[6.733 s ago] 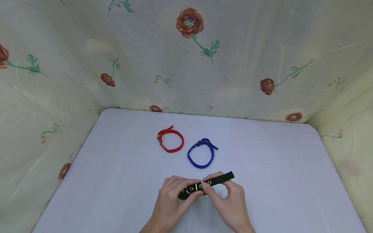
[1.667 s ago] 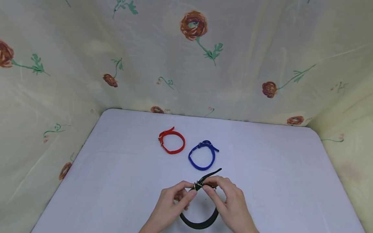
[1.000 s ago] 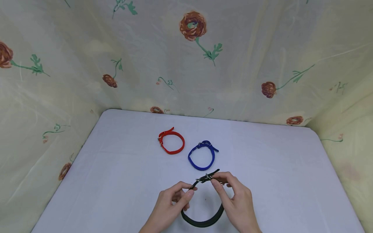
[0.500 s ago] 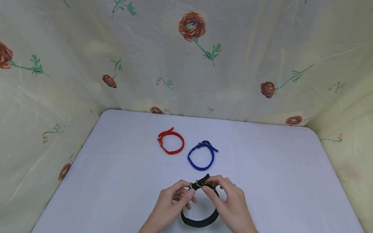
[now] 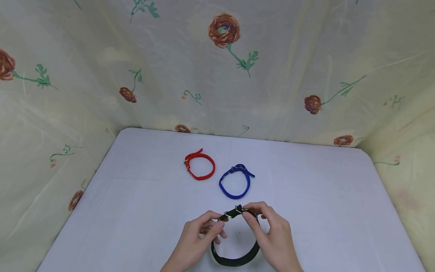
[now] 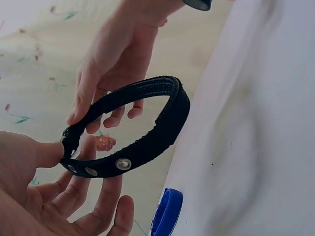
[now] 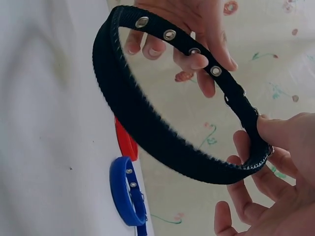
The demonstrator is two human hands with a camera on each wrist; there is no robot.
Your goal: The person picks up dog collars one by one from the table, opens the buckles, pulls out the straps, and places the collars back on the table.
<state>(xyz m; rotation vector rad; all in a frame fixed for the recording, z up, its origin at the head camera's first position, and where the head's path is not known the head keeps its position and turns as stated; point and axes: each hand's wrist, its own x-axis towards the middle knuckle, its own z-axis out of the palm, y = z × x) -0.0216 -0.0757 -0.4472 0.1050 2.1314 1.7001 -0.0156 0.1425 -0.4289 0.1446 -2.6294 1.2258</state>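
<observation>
Both hands hold a black collar [image 5: 235, 262] formed into a ring above the near part of the table. My left hand [image 5: 195, 238] pinches the strap left of the buckle, between thumb and forefinger. At the buckle end, the thumb and forefinger of my right hand [image 5: 273, 234] grip the band. A short strap tip shows by the metal buckle [image 5: 239, 209]. In the right wrist view, the black collar [image 7: 147, 123] has a row of metal eyelets [image 7: 169, 35]. Fingers partly cover the buckle there.
Beyond the hands, a blue buckled collar [image 5: 234, 197] lies looped on the white table [image 5: 306, 196]. A red collar [image 5: 204, 177] lies farther back and left of it. Flowered cloth [image 5: 163, 68] hangs behind the table and at its sides.
Seconds ago the black collar was held with its long strap end pointing right; now it stands as a wide ring with only a short tip showing. The right hand has shifted slightly right.
</observation>
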